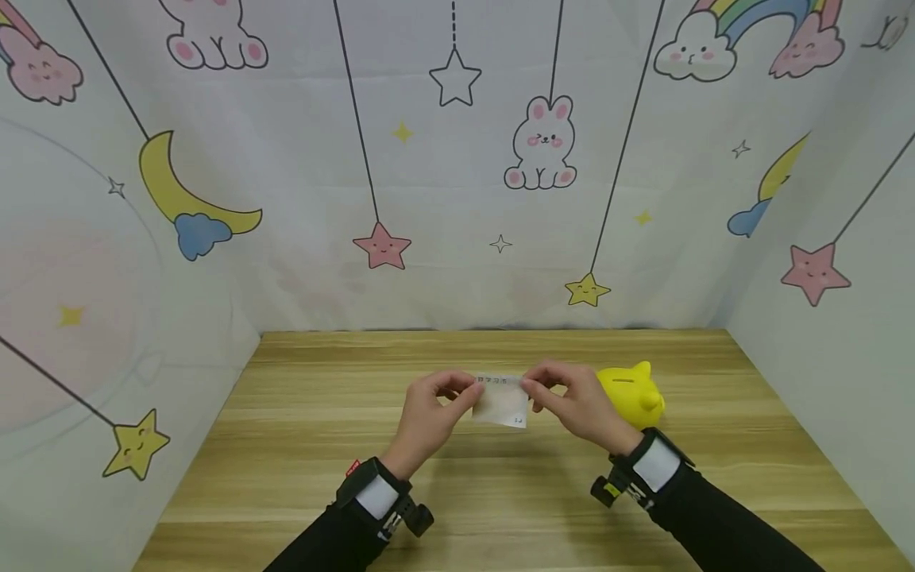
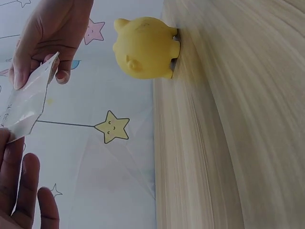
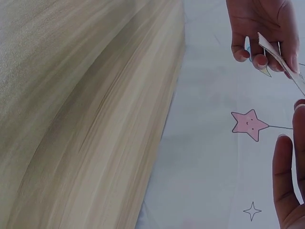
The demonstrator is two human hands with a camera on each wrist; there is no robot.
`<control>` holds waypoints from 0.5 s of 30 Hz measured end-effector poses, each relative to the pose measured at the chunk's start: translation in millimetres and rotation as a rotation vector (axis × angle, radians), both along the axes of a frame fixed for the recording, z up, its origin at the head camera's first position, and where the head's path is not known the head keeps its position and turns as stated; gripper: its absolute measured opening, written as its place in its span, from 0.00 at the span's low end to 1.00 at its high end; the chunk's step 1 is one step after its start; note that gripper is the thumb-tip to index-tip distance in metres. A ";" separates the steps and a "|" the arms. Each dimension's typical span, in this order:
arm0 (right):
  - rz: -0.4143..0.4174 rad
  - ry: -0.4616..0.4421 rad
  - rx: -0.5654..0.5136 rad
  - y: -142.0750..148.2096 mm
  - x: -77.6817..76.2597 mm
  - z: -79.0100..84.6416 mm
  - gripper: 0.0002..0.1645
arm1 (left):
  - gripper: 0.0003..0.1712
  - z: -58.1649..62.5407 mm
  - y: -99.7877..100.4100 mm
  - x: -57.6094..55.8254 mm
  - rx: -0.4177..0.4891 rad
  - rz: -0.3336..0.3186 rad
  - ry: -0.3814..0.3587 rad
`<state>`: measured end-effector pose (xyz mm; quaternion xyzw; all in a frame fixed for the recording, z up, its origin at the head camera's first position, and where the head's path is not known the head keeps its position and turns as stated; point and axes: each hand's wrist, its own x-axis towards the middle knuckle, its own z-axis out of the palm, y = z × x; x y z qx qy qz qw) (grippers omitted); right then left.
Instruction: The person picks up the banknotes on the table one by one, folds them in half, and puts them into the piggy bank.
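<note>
A small, pale, squarish packet (image 1: 500,403) with dark printed characters along its top hangs between both hands above the table. My left hand (image 1: 436,409) pinches its upper left corner between thumb and finger. At the upper right corner my right hand (image 1: 575,401) pinches it the same way. The left wrist view shows the packet (image 2: 33,100) from the side, thin and slightly glossy; what it contains cannot be told. Just behind the right hand stands a yellow piggy bank (image 1: 632,393) with a slot in its top, partly covered by that hand.
The wooden table (image 1: 322,445) has a light striped grain. A white cloth backdrop (image 1: 457,199) with stars, rabbits and moons rises behind it and along both sides. Each wrist carries a black strap with a small camera (image 1: 418,518).
</note>
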<state>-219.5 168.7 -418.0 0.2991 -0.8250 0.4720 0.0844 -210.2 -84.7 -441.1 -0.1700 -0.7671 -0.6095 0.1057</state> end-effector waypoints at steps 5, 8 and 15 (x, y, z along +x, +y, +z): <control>0.000 0.010 -0.005 0.9 -0.2 0.4 0.06 | 0.04 -2.2 0.7 0.2 -0.018 -0.002 0.014; -0.014 0.005 -0.006 1.9 -0.4 0.2 0.05 | 0.06 -3.3 0.7 1.3 -0.035 -0.013 -0.002; -0.024 -0.006 -0.022 4.1 -1.2 0.3 0.05 | 0.05 -5.6 0.6 4.7 -0.088 -0.020 0.003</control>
